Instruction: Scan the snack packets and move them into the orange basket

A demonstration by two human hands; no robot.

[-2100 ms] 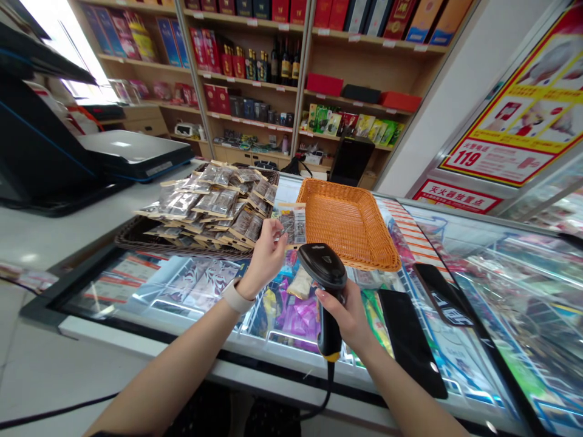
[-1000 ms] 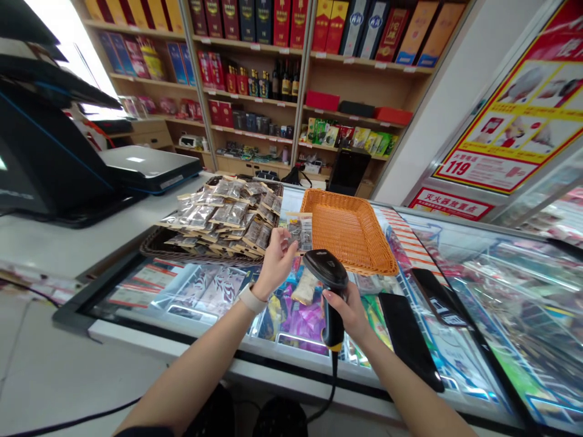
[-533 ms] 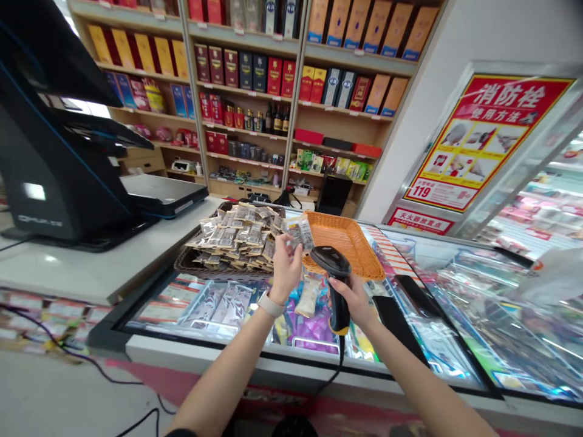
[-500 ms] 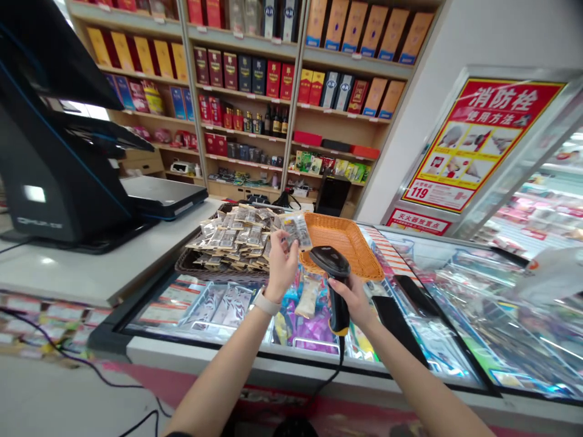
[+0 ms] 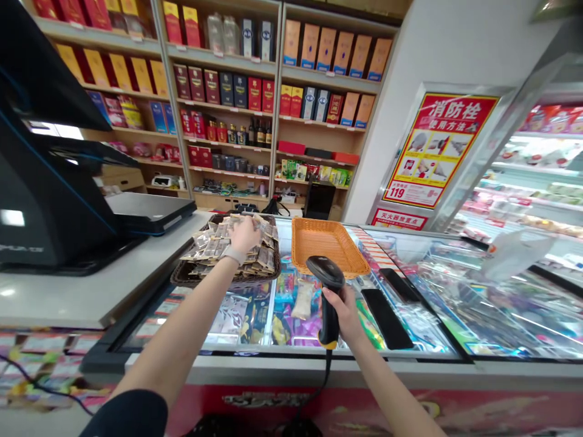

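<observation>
On the glass freezer lid, the left hand lies palm-down on the heaped packets in the dark basket, fingers curled over one, though whether it is gripped I cannot tell. The right hand is wrapped tight around the scanner, head aimed forward beside the orange basket, handy for a packet.

**Surfaces at the freezer counter**

Scanner: black plastic, head glinting semi-glossy. Snack packets: clear glossy film, catching light, piled in a dark woven basket. Orange basket: woven, ribbed, looking matt. Freezer lid: smooth glass, reflecting strongly. Counter: smooth, pale, shining faintly. Shelves: matt wood.
</observation>
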